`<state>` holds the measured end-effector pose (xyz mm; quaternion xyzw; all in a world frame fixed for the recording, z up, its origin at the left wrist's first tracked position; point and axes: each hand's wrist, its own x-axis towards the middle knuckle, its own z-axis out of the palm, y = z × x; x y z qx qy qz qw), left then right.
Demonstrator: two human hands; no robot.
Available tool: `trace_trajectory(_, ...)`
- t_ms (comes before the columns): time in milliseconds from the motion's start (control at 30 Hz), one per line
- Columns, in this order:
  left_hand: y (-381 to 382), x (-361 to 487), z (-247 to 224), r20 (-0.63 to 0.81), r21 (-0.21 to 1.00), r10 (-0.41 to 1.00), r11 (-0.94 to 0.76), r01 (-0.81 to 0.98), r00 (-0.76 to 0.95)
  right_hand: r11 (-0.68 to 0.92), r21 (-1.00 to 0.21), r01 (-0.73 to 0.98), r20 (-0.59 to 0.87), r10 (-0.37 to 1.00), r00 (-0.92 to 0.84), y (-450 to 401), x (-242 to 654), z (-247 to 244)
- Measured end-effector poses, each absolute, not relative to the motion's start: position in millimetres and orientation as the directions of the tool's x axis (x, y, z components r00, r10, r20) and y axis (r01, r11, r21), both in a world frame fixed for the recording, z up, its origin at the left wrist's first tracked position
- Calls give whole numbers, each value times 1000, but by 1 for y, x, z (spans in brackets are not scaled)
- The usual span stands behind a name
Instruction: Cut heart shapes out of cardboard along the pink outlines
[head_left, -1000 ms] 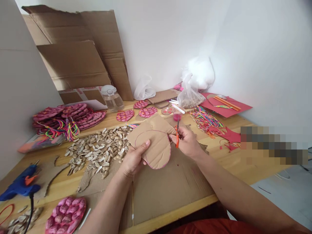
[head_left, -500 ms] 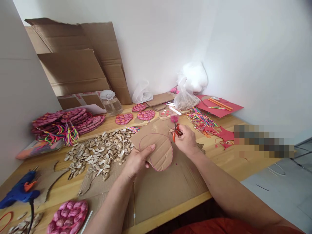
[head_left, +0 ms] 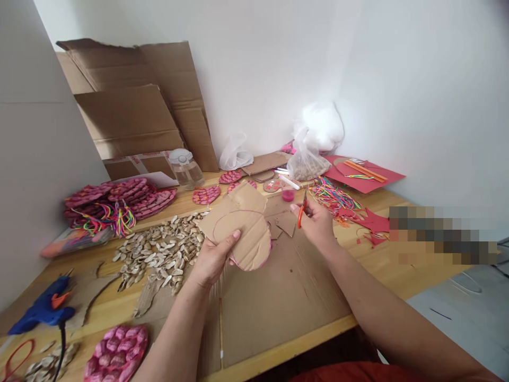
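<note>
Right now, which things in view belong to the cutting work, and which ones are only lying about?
In the work, it seems:
cardboard piece with drawn outline, in left hand
orange-handled scissors, in right hand

Apparently just lying about:
blue glue gun
peanut shells
clear bottle
coloured cords
red sheet

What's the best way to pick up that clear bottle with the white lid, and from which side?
I'd grip the clear bottle around its body, just below the white lid, coming from the front. It stands upright and looks rounded, so fingers should wrap it well. Leaning cardboard crowds it behind, and the pile of pink pieces lies to its left.
</note>
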<state>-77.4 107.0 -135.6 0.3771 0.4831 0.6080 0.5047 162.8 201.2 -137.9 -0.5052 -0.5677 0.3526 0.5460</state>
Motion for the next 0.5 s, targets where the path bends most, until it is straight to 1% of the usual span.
trace_trajectory(33, 107, -77, -136, -23, 972, 978, -27, -235, -209, 207, -970, 129, 215, 975, 55, 196, 160, -136)
trace_trajectory(100, 108, -75, -137, -21, 979, 977, -24, -204, -213, 131, -990, 48, 123, 983, -136, 186, 154, -134)
trace_trajectory(167, 108, -73, -136, -30, 985, 973, -10, -171, -227, 91, -995, -33, 96, 949, -300, 178, 150, -132)
trace_trajectory(233, 108, -71, -135, -41, 990, 968, 6, -139, -248, 64, -990, -124, 106, 922, -373, 172, 147, -129)
trace_trajectory(333, 107, -69, -136, -58, 993, 968, 32, -109, -244, 39, -979, -198, 113, 919, -378, 167, 145, -125)
trace_trajectory(433, 107, -65, -140, -61, 990, 975, 31, -141, -215, 44, -989, -141, 88, 944, -319, 165, 142, -125)
trace_trajectory(500, 106, -60, -142, -58, 980, 978, 18, -197, -201, 80, -993, -91, 101, 961, -257, 163, 140, -127)
